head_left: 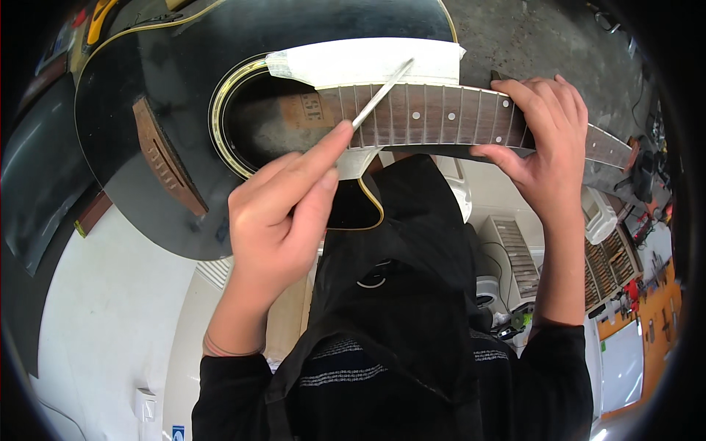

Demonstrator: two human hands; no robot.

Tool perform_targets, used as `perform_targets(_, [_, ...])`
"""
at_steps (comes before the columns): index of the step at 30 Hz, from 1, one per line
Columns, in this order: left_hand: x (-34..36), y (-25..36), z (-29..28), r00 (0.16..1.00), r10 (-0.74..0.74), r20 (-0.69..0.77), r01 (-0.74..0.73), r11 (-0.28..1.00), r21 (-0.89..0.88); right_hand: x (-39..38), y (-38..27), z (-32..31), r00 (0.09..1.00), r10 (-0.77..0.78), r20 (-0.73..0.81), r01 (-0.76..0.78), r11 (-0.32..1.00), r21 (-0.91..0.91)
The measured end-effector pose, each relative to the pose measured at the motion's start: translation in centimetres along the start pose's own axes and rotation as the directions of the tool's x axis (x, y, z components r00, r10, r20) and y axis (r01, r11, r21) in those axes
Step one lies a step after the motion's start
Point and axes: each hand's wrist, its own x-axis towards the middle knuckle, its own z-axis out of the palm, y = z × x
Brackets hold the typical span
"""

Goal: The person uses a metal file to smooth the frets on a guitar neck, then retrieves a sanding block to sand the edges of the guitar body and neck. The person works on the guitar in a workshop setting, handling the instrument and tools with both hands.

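A black acoustic guitar (176,66) without strings lies across the upper part of the head view, its soundhole left of the middle. My left hand (276,209) is closed round a slim metal file-like rod (382,92), which slants over the dark fretboard (397,117) toward the far side. White masking tape (360,60) covers the top along the fretboard's far edge, and another piece (360,162) sits at the near edge. Farther right, my right hand (548,132) grips the guitar neck, thumb on the near side and fingers over the far side.
The brown bridge (168,158) is on the guitar's body at left. A yellow-handled tool (95,23) lies at the far left. Racks of small tools (610,268) and an orange tool board (657,331) stand at the right. My dark apron (412,242) hangs below the neck.
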Motion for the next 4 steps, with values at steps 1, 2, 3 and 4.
perform_targets(1, [-0.5,0.0,-0.4,0.999,-0.039,0.016,0.04,0.998,-0.055,0.0,0.0,0.0,1.0,0.001,-0.001,-0.001,1.0,-0.002])
perform_targets(2, [-0.9,0.2,-0.6,0.996,-0.077,0.034,0.08,0.991,-0.109,-0.1,-0.1,0.1,1.0,0.002,-0.002,-0.002,1.0,-0.004])
perform_targets(3, [-1.2,0.8,-0.8,0.988,-0.145,0.058,0.151,0.981,-0.124,-0.1,-0.1,0.1,1.0,0.004,-0.003,-0.004,1.0,-0.006])
perform_targets(4, [-1.6,1.1,-0.9,0.977,-0.203,0.07,0.211,0.97,-0.124,-0.1,-0.1,0.1,1.0,0.004,-0.002,-0.004,1.0,-0.004])
